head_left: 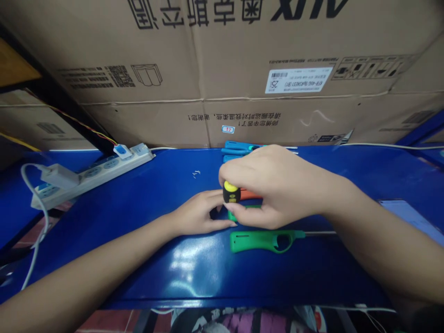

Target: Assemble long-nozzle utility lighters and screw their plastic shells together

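Note:
My right hand point(277, 185) is closed around the black and yellow handle of a stubby screwdriver point(231, 192), held upright. Its tip is hidden below the handle. Under it lies a green long-nosed lighter point(231, 215), mostly covered by my right hand. Thumb and fingers of my left hand point(199, 212) grip the left end of that lighter. Just behind, part of an orange lighter point(250, 194) shows beneath my right hand. Nearer to me, a second green lighter point(256, 241) lies flat, its metal nozzle pointing right.
Several blue lighters point(237, 147) lie at the back by a large cardboard box point(156, 122). Small metal pieces, apparently screws point(196, 174), rest on the blue table point(138, 259). A power strip point(100, 171) with plugs stands left; a phone-like slab point(412, 215) lies right.

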`<state>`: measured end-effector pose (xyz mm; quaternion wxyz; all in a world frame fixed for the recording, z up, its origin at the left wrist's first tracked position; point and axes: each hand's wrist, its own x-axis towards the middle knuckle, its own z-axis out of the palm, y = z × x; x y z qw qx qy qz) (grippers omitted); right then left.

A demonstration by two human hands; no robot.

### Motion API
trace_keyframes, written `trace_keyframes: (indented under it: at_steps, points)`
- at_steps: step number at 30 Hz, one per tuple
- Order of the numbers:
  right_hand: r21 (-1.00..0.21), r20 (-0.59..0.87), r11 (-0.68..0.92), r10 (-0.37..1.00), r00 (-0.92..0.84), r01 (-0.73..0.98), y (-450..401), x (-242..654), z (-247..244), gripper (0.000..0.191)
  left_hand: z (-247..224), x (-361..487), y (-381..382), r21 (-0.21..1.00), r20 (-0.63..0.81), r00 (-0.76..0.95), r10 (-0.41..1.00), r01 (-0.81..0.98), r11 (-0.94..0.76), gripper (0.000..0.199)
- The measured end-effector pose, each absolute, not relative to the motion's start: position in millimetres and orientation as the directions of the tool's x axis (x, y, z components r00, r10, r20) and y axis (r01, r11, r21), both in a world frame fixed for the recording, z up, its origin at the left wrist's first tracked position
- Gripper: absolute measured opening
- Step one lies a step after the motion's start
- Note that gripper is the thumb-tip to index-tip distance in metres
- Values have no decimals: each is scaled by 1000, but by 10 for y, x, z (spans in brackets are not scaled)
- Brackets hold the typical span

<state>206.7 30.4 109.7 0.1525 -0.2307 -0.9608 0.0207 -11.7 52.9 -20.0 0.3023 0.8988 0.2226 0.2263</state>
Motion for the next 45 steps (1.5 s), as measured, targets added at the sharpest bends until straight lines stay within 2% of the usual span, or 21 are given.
trace_keyframes:
  at_steps: [6, 10, 13, 17, 23, 26, 35, 39, 45]
  points:
    - [-213, 333, 861, 509, -794, 463, 331, 2184, 1205, 12, -124, -76, 483, 582, 314, 795, 519, 271, -767, 28]
    - [-134, 372, 804, 583, -722, 580, 412, 2308, 1277, 9, -45, -64, 444, 587, 246, 794, 556, 335, -738, 14]
    - [-53, 353, 777, 603, -716, 628, 503, 2352, 1247, 11, 47, -68, 445, 534, 164, 825, 541, 388, -752, 11]
    - [-68, 367, 799, 576, -730, 597, 628, 2364, 1125, 18, 207, -45, 462, 353, 92, 882, 462, 405, -843, 13]
    - [-82, 394, 758, 621, -678, 647, 767, 2390, 1000, 23, 280, 40, 488, -17, 19, 954, 301, 301, -953, 4]
    - [-94, 392, 752, 630, -670, 652, 792, 2400, 988, 24, 229, 54, 508, -122, 22, 962, 271, 271, -955, 6]
    - [-99, 461, 795, 570, -680, 599, 785, 2356, 935, 25, 116, 43, 535, -182, 107, 965, 239, 255, -950, 23]
    - [-94, 513, 817, 530, -675, 569, 804, 2363, 903, 23, 124, 72, 497, -197, 130, 951, 281, 302, -933, 26]
    - [-111, 539, 834, 507, -672, 540, 789, 2346, 890, 21, 161, 101, 437, -247, 124, 931, 344, 365, -898, 13]
